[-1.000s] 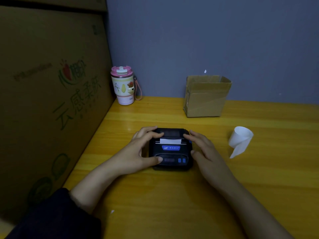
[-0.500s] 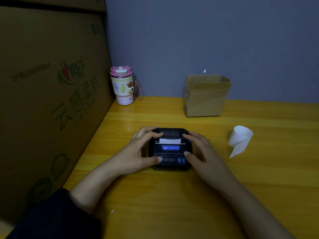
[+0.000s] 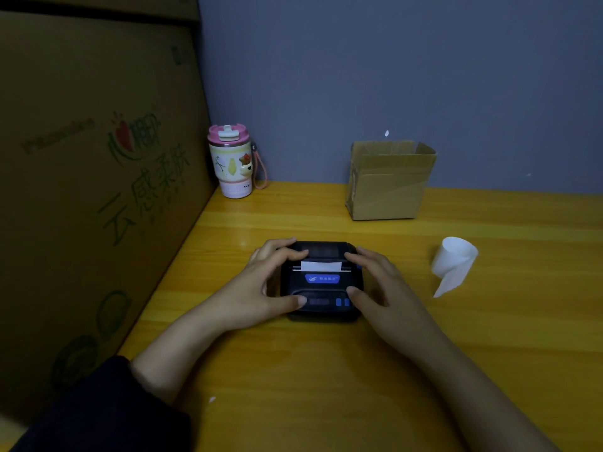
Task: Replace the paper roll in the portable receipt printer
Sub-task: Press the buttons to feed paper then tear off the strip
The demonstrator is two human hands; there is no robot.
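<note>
Yellow wooden table (image 3: 326, 386) against a grey wall; pink-lidded tumbler (image 3: 231, 164) back left. Centre: left hand (image 3: 261, 288) and right hand (image 3: 385, 288), fingers spread, grip the closed black printer (image 3: 323, 282), paper tab (image 3: 321, 265) protruding. Right: loose paper roll (image 3: 453, 259), well apart.

A pink-lidded tumbler (image 3: 231, 161) stands in the yellow wooden table's (image 3: 326, 386) back-left corner beside a large printed carton (image 3: 91, 190), with a small open cardboard box (image 3: 390, 184) against the wall.

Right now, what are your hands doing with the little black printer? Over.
Left hand and right hand grip the small black receipt printer. Lid shut, white paper strip poking out. Loose white paper roll lies apart, right. Nothing blocking.
</note>
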